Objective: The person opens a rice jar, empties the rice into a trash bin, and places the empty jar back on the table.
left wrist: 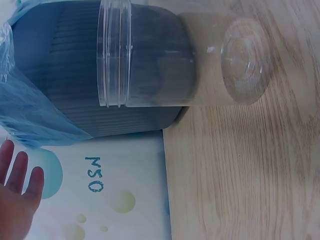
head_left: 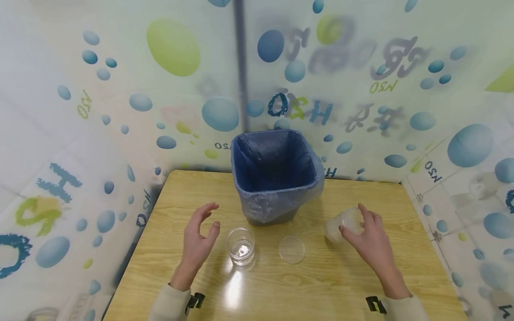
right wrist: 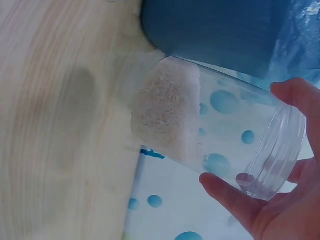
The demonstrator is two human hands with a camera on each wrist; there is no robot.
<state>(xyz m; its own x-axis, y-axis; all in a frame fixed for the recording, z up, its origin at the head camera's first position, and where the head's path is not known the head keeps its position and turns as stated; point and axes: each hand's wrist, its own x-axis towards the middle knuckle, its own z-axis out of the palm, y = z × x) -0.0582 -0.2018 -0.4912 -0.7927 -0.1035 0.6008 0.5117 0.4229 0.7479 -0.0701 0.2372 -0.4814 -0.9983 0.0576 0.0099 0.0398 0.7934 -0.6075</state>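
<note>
Screw-necked clear jar of pale grains (right wrist: 167,110), tilted, apparently just off the bench (head_left: 201,191), to the right of the bag-lined bin (head_left: 267,207); gripped near the rim by the right hand (head_left: 371,247), with thumb and fingers round it. Left hand (head_left: 198,240) loosely open, holding nothing, beside the empty clear jar (head_left: 241,249). Best, probably: keep the mouth uppermost, move slowly to avoid spilling, squeeze lightly, and set the base flat before letting go. Count: two jars, one clear disc (head_left: 292,249), one bin, two hands.

A clear jar (right wrist: 217,129) of pale grains (right wrist: 165,110) tilts in the right hand (head_left: 370,243).
</note>
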